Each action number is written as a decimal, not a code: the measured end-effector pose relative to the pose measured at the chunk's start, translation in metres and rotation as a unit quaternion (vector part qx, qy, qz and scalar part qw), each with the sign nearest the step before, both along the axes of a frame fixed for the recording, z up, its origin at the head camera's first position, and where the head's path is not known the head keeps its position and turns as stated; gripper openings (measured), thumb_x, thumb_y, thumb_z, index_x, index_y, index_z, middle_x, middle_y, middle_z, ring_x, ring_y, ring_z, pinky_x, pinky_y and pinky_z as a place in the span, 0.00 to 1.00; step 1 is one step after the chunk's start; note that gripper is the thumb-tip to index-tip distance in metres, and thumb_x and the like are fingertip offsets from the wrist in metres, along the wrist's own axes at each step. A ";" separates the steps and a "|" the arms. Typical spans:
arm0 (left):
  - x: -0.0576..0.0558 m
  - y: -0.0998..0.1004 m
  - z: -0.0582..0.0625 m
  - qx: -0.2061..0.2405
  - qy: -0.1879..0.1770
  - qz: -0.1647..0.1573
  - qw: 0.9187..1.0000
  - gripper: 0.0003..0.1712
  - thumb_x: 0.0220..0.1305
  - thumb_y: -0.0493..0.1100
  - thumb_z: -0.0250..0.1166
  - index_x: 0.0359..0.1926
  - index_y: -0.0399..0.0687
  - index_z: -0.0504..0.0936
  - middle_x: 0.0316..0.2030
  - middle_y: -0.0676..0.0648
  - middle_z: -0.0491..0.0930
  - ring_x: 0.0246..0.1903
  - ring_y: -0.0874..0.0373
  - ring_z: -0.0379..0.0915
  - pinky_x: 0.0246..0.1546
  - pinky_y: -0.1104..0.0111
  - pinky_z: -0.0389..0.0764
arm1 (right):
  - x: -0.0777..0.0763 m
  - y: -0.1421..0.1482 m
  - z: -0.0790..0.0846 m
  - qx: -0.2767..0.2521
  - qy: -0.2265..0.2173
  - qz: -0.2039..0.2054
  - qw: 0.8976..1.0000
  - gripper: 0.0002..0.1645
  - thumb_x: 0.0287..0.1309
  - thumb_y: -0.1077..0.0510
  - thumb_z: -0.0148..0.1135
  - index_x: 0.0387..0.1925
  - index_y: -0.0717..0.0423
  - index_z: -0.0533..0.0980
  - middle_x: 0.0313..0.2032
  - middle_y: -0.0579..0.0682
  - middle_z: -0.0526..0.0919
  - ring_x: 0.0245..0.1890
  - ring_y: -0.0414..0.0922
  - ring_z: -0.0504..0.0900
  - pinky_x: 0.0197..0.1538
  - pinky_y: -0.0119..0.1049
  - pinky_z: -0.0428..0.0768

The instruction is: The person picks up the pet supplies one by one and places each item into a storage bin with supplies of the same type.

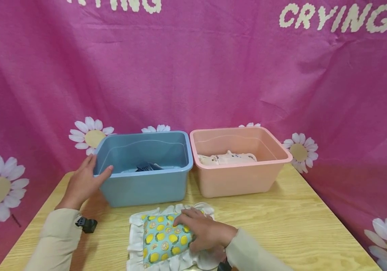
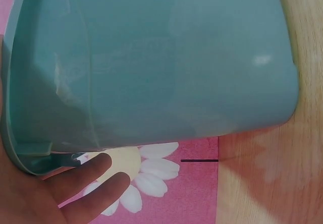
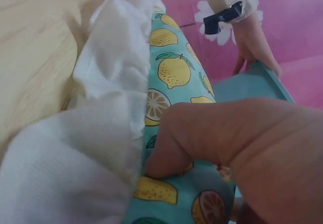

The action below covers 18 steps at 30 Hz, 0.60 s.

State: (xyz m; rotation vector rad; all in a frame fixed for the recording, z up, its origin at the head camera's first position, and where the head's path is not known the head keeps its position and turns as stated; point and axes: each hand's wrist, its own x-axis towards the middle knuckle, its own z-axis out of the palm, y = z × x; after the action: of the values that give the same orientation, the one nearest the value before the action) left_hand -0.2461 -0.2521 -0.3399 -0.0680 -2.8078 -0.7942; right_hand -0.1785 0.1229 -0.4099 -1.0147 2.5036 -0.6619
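Note:
My left hand (image 1: 84,183) rests at the front left corner of a blue plastic bin (image 1: 146,190). Its thumb reaches over the front rim, and in the left wrist view the straight fingers (image 2: 96,188) lie along the outside. On the table in front of me is a small pillow (image 1: 161,238) with a lemon print and a white ruffled edge. My right hand (image 1: 208,230) grips the pillow's right part from above, the bent thumb (image 3: 169,153) pressing into the fabric in the right wrist view.
Dark items (image 1: 148,166) lie inside the blue bin. Right beside it stands a pink bin (image 1: 239,180) holding a cream-coloured cloth item (image 1: 227,158) with small prints. Both bins stand on a light wooden table (image 1: 301,226), before a pink curtain (image 1: 193,75) with daisies.

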 end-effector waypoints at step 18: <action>0.002 0.002 0.000 0.008 -0.011 -0.002 1.000 0.57 0.63 0.71 0.51 0.75 0.41 0.38 0.73 0.31 0.40 0.64 0.22 0.50 0.47 0.30 0.66 | -0.005 0.043 -0.006 -0.032 0.052 0.008 0.998 0.43 0.43 0.67 0.67 0.60 0.36 0.65 0.61 0.34 0.66 0.67 0.46 0.60 0.65 0.51 0.65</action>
State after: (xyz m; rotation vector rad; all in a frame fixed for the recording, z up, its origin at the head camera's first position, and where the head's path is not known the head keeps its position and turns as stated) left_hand -0.2443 -0.2504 -0.3397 -0.0616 -2.8231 -0.8233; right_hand -0.1832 0.1656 -0.4156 -1.1175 2.5763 -0.7060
